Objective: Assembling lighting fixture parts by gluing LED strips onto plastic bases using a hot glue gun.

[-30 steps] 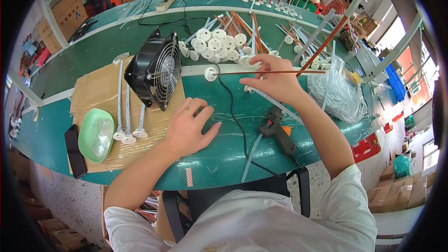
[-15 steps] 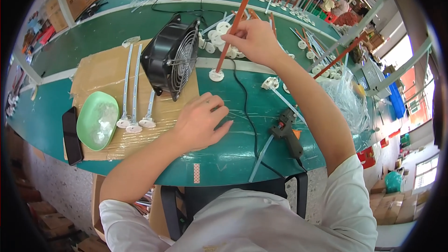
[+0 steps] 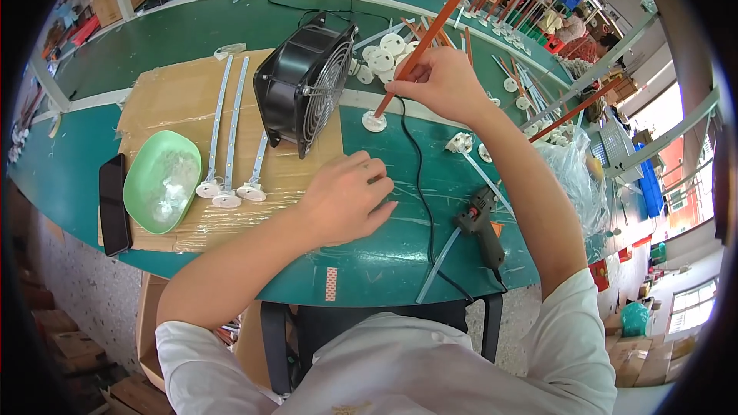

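Note:
My right hand pinches an orange-brown rod low on its length. The rod leans to the upper right, its lower end in a round white base on the green table. My left hand rests on the table nearer to me, thumb apart and fingers loosely bent, holding nothing. A black fan with a wire grille stands just left of the base. Below my right forearm lies a glue gun with a black cord. Beside it is a pale strip.
Flattened cardboard on the left bears thin strips with round white feet, a light green tray of clear pieces and a black phone. White discs pile up behind the fan. A clear plastic bag lies at the right.
The rod leans farther to the right than before, still in my right hand. My left hand stays resting on the table. The whole view has shifted slightly.

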`<state>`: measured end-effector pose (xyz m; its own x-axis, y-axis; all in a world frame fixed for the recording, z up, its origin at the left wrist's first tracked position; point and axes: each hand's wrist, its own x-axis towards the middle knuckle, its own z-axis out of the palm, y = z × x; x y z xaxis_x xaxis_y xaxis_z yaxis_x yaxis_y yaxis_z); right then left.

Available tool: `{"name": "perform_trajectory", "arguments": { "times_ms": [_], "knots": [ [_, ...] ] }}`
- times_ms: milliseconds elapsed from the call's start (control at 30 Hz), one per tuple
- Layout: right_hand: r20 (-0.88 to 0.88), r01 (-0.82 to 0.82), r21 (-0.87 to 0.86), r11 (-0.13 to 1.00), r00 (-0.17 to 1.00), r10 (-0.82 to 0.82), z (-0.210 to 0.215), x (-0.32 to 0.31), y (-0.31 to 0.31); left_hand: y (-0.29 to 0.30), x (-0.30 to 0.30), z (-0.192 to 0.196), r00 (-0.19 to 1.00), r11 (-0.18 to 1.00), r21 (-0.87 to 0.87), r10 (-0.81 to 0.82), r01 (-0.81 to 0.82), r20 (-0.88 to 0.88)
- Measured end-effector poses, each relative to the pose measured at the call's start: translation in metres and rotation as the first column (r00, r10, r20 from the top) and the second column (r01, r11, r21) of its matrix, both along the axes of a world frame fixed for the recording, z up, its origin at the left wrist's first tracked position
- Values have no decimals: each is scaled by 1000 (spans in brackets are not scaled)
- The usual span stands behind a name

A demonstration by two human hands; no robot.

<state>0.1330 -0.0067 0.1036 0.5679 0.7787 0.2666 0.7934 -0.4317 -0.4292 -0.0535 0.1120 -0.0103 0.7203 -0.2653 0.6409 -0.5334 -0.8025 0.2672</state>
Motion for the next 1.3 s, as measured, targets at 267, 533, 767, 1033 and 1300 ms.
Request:
{"name": "perform_trajectory", "arguments": {
  "times_ms": [267,533,767,1033,1300],
  "knots": [
    [-71,-20,-61,998,997,16,0,-5,0,0,-1,0,1000,1000,-3,14,-14,-27],
    [-17,92,-149,985,995,-95,-20,-11,8,-1,-2,-4,963,968,63,248,-242,-109],
    [124,177,-126,976,979,-161,-37,-19,13,4,-3,-8,942,957,126,283,-263,-181],
    [115,177,-147,973,980,-161,-36,-17,10,0,2,-8,937,950,143,300,-277,-180],
    [-168,70,187,980,985,-38,3,-34,-11,0,0,4,976,982,-95,174,-163,130]
  ]
}}
